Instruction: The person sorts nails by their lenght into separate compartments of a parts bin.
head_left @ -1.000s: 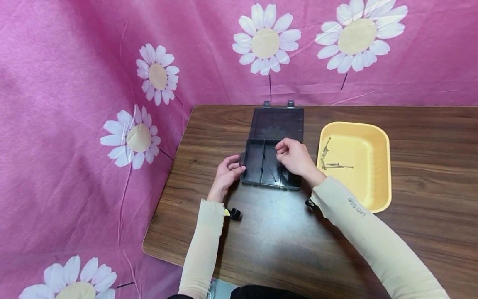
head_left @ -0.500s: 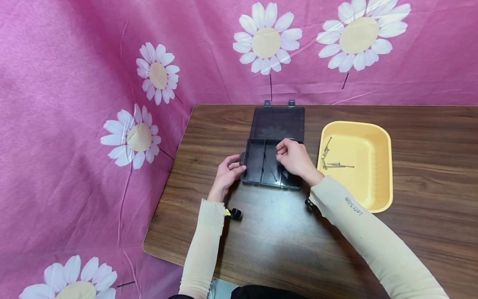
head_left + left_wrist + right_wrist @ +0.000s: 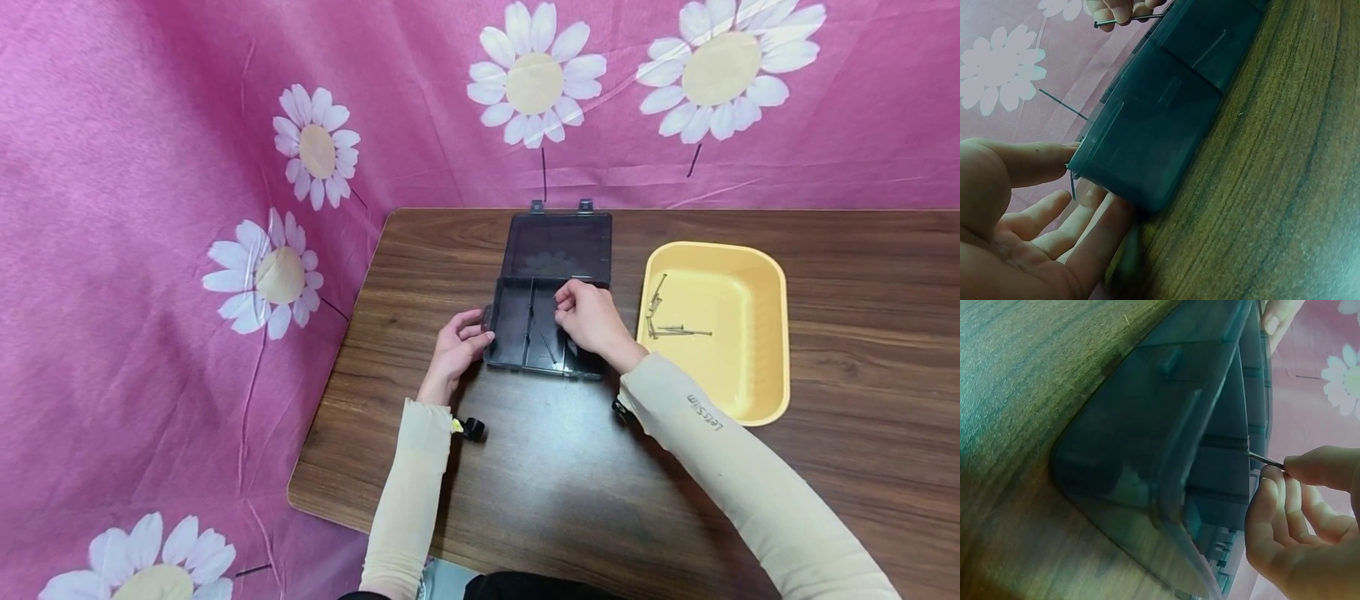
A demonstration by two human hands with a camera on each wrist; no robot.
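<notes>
A dark, see-through compartment box (image 3: 510, 321) lies on the table with its lid (image 3: 558, 246) folded back. My left hand (image 3: 455, 350) grips the box's left side, thumb at the rim and fingers along the outer wall. Over the right part of the box, my right hand (image 3: 592, 318) pinches a thin metal nail (image 3: 1266, 460) between thumb and fingertips. In the left wrist view the nail's small head sticks out past the fingers. Another nail (image 3: 548, 348) lies slanted in the middle compartment. Part of the box's right side is hidden under the right hand.
To the right stands a yellow plastic tub (image 3: 720, 375) with several nails (image 3: 678, 332) along its left side. The wooden table (image 3: 525, 492) ends at the left in a rounded corner. A pink curtain (image 3: 420, 108) with daisies hangs behind and to the left.
</notes>
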